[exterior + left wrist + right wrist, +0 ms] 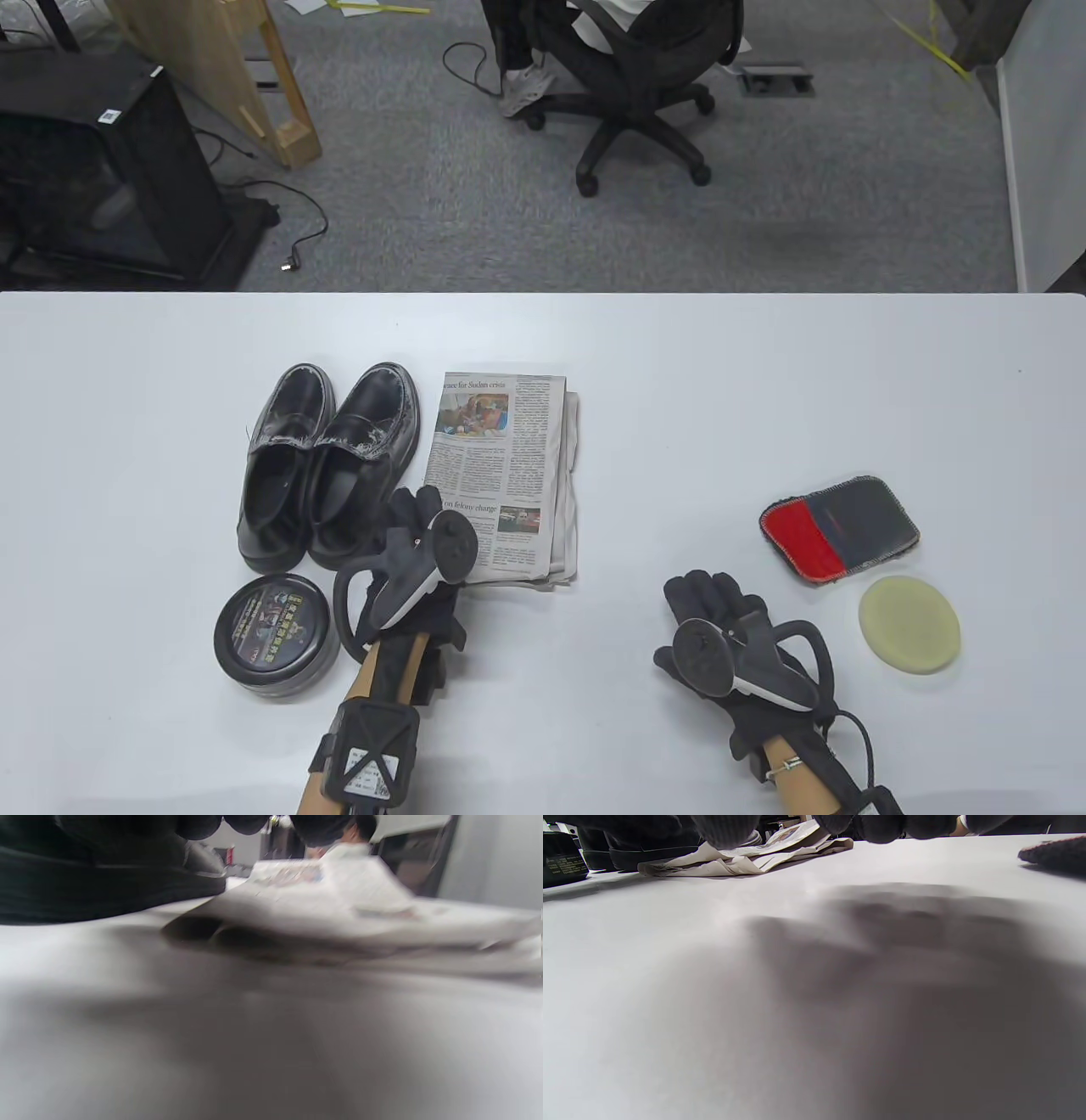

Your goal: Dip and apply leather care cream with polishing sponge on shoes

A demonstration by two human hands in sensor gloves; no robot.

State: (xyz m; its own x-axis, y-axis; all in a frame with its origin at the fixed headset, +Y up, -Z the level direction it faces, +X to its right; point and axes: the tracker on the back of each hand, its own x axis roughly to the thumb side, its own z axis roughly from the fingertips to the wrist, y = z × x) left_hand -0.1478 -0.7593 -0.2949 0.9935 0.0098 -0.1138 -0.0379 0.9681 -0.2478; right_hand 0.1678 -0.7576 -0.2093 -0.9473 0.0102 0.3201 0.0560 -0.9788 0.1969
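Black loafers (327, 463): pair, side by side, far-left part of white table (764, 382); toes point away from person, pale scuffs on the uppers.
Cream tin (277, 635): round, dark, lid on, just in front of the shoes, just left of L forearm.
Newspaper (505, 475): folded, lies just right of the shoes; its near edge lifts a little in L wrist view (339, 899).
Sponge (909, 625): pale yellow round pad, flat on table, near-right, just right of R hand, not touched.
Cloth (840, 531): red and dark grey patch w/ stitched edge, just behind the sponge.
L hand (416, 543): black glove, tracker on its back; sits at the near-left corner of the paper, beside the heel of the right-hand shoe. Fingers point away; whether they grip the paper can't be told, L wrist view is blurred.
R hand (721, 628): black glove, fingers spread and relaxed, palm down just above bare table, holds nothing. R wrist view shows its fingertips (729, 830) at the top edge and its shadow on the table.
Floor beyond table: grey carpet, black office chair (632, 76).
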